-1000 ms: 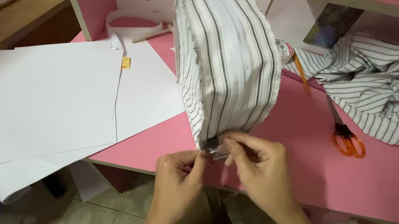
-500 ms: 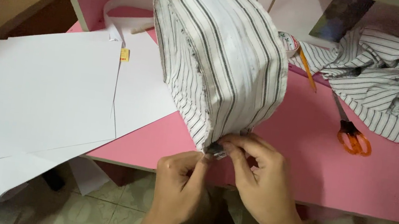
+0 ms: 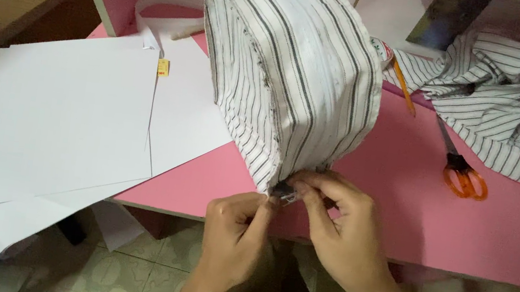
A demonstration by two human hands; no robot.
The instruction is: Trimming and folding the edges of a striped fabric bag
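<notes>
Striped piece: a white fabric form with thin dark stripes (image 3: 293, 70), rounded like a bag or cap, is stood on the pink surface (image 3: 503, 231) with its lower corner brought to the near edge, where both hands meet.
Metal part: a small dark metal piece (image 3: 283, 193) (possibly a clip or a zip pull; too small to tell) is seen at that lower corner, between the fingertips of the two hands.
Left hand: the left hand (image 3: 235, 230) is raised from below the surface edge; its grip is clenched, thumb against forefinger, on the fabric corner just left of the metal piece.
Right hand: the right hand (image 3: 345, 234) is laid over the surface edge; its grip is closed by the fingertips on the metal piece and the hem beside it.
Paper: several large white paper sheets (image 3: 49, 118) are spread on the left, overlapped and hung past the surface edge; a small yellow tag (image 3: 163, 68) is laid on them.
Scissors: orange-handled scissors (image 3: 463, 176) are laid well to the right of the hands, touching the loose cloth.
Loose cloth: a crumpled heap of the same striped fabric (image 3: 514, 99) is piled at the far right.
Pencil: an orange pencil (image 3: 404, 86) is laid between the form and the heap.
</notes>
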